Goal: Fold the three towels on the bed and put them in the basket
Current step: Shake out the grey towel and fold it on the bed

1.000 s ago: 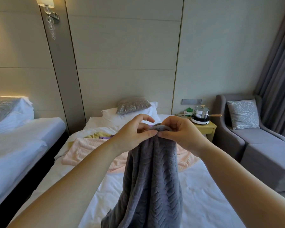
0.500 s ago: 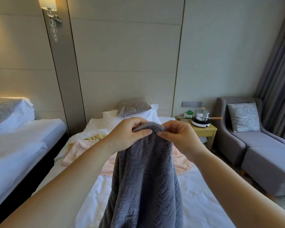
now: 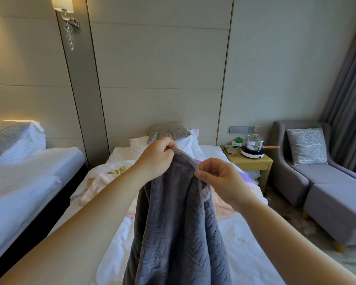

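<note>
Here, the left hand [image 3: 158, 159] and the right hand [image 3: 220, 177] are raised above the white-sheeted bed [image 3: 247, 243], and from them hangs a dark grey plush towel with a herringbone relief [image 3: 173, 227]. The left grip is clenched on the towel's top edge, fingers curled over it. The right grip pinches the same edge just beside and a little lower, thumb against fingertips. The grey towel drapes down in long folds, in the air over the bed's middle toward its foot end, and runs out at the bottom of the view.

Behind it, a pale pink textured towel [image 3: 103, 186] lies spread flat across the middle of the bed, reaching toward both side edges. A crumpled yellow towel [image 3: 119, 170] lies touching the pink one's far edge, on the head-end side. A strip of purple cloth [image 3: 249, 178] shows near the bed's right edge. At the head end a grey patterned cushion [image 3: 169, 131] leans on white pillows. Just beside the bed's right head corner stands a light wooden nightstand [image 3: 253, 162], carrying a lidded steel pot [image 3: 254, 141] on a white hotplate.
</note>
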A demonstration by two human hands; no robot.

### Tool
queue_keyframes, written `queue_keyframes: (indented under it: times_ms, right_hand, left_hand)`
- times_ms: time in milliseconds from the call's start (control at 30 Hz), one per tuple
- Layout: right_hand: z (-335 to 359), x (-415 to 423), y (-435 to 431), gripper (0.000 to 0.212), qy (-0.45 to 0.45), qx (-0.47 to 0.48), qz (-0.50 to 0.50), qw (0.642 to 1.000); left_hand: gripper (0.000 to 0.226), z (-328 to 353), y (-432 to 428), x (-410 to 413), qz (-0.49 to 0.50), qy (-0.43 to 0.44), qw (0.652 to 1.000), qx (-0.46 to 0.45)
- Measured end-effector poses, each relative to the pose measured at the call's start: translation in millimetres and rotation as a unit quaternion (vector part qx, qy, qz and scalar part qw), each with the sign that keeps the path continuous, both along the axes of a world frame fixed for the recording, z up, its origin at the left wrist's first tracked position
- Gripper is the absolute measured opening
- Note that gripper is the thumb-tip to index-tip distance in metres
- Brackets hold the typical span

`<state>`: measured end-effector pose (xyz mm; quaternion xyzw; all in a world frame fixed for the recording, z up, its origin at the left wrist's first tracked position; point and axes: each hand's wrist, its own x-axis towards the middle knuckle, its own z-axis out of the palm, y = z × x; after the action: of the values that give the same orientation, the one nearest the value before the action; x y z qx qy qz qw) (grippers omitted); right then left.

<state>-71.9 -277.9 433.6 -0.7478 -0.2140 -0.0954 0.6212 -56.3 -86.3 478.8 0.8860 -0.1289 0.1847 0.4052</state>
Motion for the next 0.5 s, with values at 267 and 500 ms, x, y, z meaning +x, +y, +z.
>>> queue_keyframes:
  times_ms: [267, 500]
  right_hand:
    - [-22, -4, 1, 0.009, 0.023, -0.170, 0.050, 0.984]
    - [-49, -18, -8, 0.035, -0.030, -0.173, 0.014, 0.984]
  left_hand:
    - [0.015, 4, -14, -2, -0.065, 0.032, 0.989, -0.130]
    - [0.020, 1, -2, 7, -0.012, 0.060, 0.992, -0.114]
